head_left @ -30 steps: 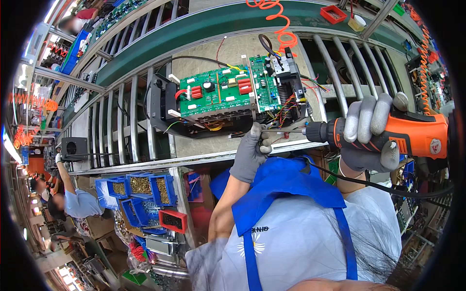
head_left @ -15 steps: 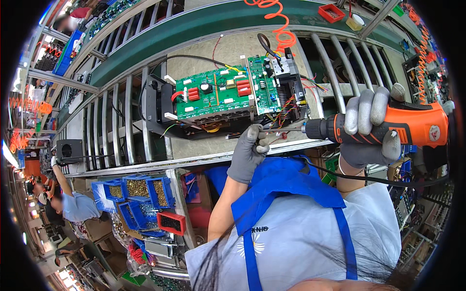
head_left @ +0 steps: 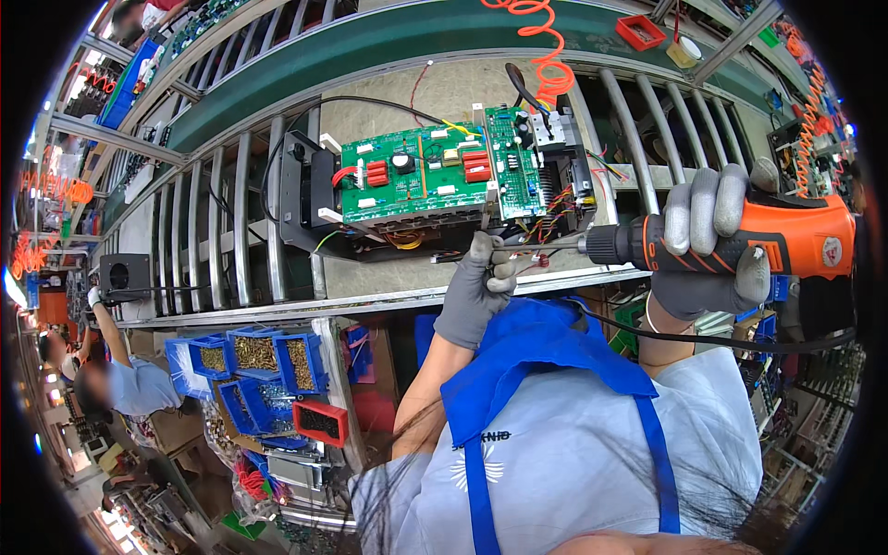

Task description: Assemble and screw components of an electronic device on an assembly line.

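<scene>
My right hand (head_left: 705,222), in a grey glove, wraps round the body of an orange and black power drill (head_left: 803,237) held sideways at the right. A long thin bit (head_left: 548,247) points left from its chuck. My gloved left hand (head_left: 474,294) is closed, its fingertips pinching the bit's far end; a small screw there, if any, cannot be made out. Just beyond the left hand lies an open black device housing (head_left: 301,220) with a green circuit board (head_left: 439,190) on top. Loose coloured wires (head_left: 557,211) spill from its right end.
The device rests on a pale board (head_left: 370,277) over a roller conveyor (head_left: 242,217). Below left are blue screw bins (head_left: 257,351) and a red bin (head_left: 320,423). An orange coiled hose (head_left: 553,69) hangs beyond. The drill's black cable (head_left: 721,346) crosses before me. A co-worker (head_left: 139,384) is far left.
The view has shifted slightly, so the device appears a little farther right and lower. Both hands keep their hold, with the bit's end still at the left fingertips.
</scene>
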{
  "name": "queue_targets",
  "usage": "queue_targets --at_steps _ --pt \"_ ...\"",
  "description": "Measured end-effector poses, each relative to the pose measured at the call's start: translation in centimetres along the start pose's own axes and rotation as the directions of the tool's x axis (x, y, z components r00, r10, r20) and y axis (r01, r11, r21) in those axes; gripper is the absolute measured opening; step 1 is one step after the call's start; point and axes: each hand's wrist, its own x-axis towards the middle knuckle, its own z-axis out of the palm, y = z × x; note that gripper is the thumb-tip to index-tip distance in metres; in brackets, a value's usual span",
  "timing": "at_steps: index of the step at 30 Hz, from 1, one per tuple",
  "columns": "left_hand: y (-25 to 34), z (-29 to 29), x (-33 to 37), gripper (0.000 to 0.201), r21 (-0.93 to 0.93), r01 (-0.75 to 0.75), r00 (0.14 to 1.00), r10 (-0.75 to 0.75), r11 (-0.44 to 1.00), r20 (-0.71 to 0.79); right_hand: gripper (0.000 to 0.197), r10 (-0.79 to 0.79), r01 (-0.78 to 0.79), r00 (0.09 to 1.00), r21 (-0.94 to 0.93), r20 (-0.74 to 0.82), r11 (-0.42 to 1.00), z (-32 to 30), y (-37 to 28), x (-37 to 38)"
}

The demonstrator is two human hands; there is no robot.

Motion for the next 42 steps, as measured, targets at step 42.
queue_targets --at_steps 42 --pt "10.6 12.1 2.1 0.050 0.897 -0.342 0.916 0.313 0.279 0.251 0.036 0.108 -0.165 0.976 -0.319 -0.190 0.933 0.2 0.7 2.1"
